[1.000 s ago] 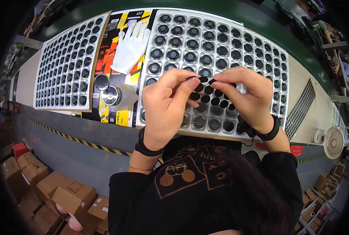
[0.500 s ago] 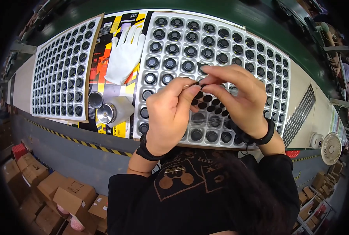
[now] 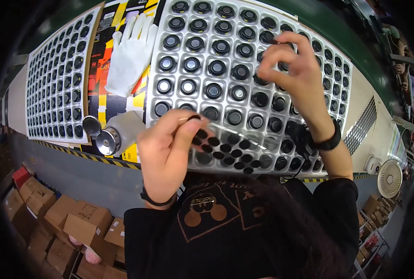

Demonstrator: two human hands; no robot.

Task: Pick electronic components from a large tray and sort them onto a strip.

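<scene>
My left hand (image 3: 167, 149) pinches the edge of a clear sheet (image 3: 225, 131) carrying several round black stickers (image 3: 214, 141). The sheet lies over the near part of a large white moulded tray (image 3: 147, 100). Farther right, my right hand (image 3: 293, 69) is above the same tray with curled fingers, thumb and middle finger close together. At its index fingertip a small dark piece (image 3: 274, 41) shows; it blends with the black part behind, so I cannot make it out. Round black parts (image 3: 216, 67) fill the tray's pockets, some with shiny grey tops, others dark.
A second filled tray (image 3: 87, 69) stands at the left. Between the trays are a white glove (image 3: 131, 56) and a whitish bottle with a metal top (image 3: 108, 140). A dotted silver sheet (image 3: 361, 125) and a small fan (image 3: 389, 179) are at the right; cardboard boxes (image 3: 88, 228) lie lower left.
My hands, which were together at the sheet's edge, are now apart. The right moved up and right over the tray; the left moved left and down with the sheet. The view has shifted slightly.
</scene>
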